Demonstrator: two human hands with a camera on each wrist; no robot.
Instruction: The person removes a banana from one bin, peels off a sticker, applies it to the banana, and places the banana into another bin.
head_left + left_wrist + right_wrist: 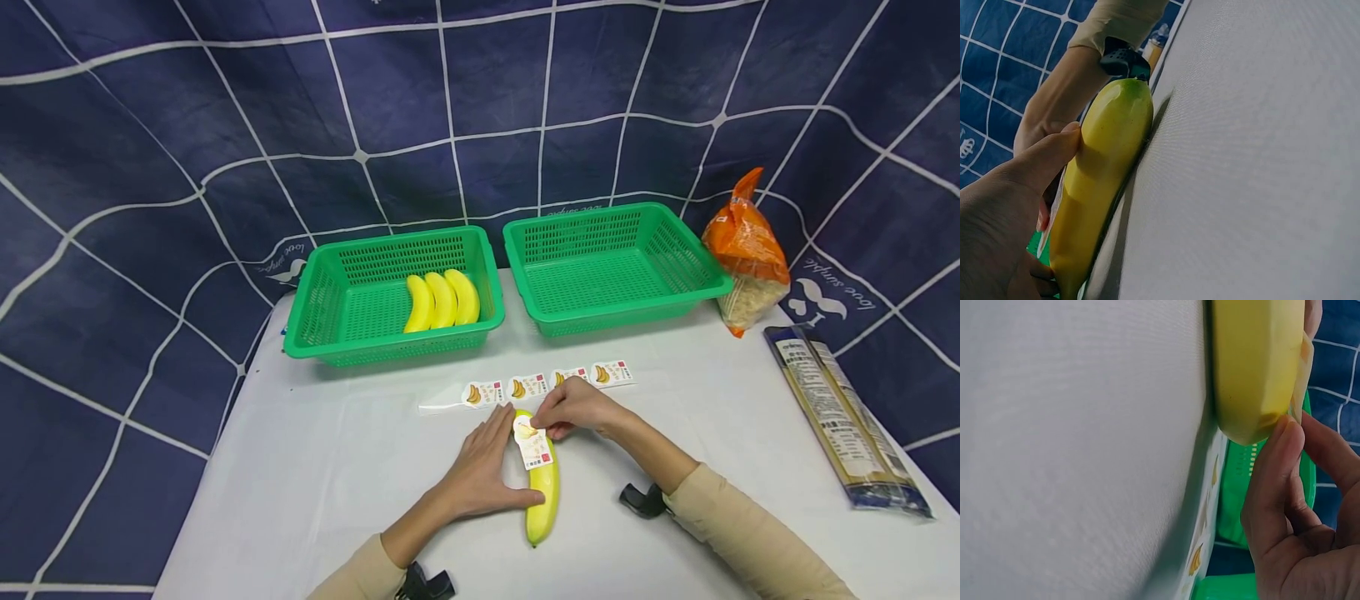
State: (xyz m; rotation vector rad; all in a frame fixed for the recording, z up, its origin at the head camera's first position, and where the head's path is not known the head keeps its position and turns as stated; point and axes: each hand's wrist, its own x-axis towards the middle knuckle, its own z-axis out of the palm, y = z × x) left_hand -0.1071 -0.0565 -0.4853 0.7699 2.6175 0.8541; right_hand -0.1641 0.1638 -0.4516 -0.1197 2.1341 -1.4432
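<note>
A banana [543, 498] lies on the white table [315, 467], in front of the left green basket [330, 292] (which holds three more bananas [442, 300]). The left hand [480, 471] rests against its left side, fingers nearly straight and thumb pressed to the peel. The right hand [573, 407] curls over the banana's far end, fingertips pinching the sticker [532, 443] onto it. A sticker strip [551, 382] lies just beyond the banana.
</note>
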